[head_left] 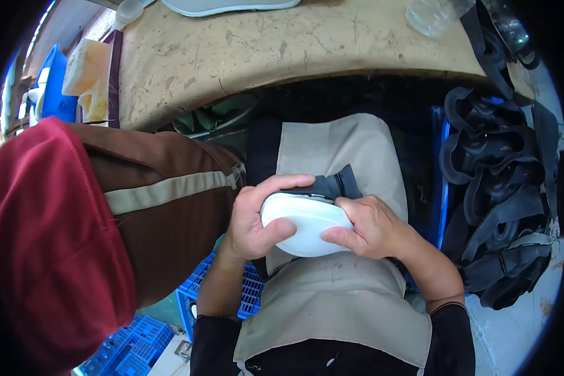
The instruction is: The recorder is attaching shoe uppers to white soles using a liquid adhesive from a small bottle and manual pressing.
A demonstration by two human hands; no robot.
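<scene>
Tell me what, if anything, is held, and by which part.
A white sole-like piece, with black material behind it: the left hand grips its left end, the right hand its right end.

L grip (252,219) & R grip (375,228) curled, abt level, thumbs (281,229) ptg inward.

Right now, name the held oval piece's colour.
The oval piece is white, showing best in the head view.
</scene>
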